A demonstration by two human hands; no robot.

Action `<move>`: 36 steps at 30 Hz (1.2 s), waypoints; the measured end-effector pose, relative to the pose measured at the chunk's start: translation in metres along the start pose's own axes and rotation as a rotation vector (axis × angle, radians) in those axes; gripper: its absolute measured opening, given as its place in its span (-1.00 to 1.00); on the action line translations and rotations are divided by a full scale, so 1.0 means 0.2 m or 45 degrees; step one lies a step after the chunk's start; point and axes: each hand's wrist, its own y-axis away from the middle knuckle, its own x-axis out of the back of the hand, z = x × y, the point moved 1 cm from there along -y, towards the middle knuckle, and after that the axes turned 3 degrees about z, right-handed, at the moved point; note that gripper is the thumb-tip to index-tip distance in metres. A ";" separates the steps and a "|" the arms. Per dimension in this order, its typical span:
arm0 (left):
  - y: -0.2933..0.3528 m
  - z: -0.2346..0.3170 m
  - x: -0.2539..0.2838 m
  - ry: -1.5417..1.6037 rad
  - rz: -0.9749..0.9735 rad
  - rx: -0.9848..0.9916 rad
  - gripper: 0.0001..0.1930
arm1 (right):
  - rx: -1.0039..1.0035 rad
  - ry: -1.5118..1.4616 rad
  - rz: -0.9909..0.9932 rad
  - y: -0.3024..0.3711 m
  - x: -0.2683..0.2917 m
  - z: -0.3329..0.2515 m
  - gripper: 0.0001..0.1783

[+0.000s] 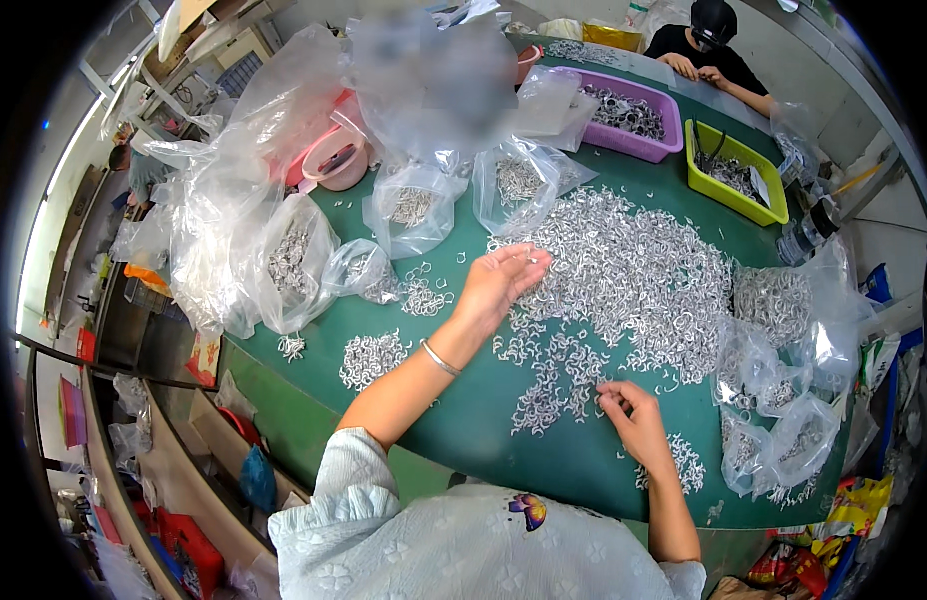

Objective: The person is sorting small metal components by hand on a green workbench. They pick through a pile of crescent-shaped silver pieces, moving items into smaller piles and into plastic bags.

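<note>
A large heap of small curved silvery metal pieces (633,270) covers the middle of the green table. My left hand (501,282) is at the heap's left edge, palm turned partly up and fingers curled. A small silvery piece shows at its fingertips, too small to make out fully. Nearer to me lies a smaller, looser spread of the same pieces (558,385). At its right edge my right hand (635,415) has thumb and forefinger closed together. Whatever is between them, if anything, is hidden.
Small piles (373,360) lie left of my left forearm, and another pile (683,465) beside my right wrist. Filled clear bags (413,210) stand behind and at the right. A purple bin (673,130) and a yellow-green bin (733,205) sit farther back. Another person (708,50) works across.
</note>
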 end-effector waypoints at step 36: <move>0.03 -0.40 -0.05 -1.959 -0.719 -1.197 -0.48 | 0.473 0.790 0.238 -0.37 -0.17 0.13 -0.47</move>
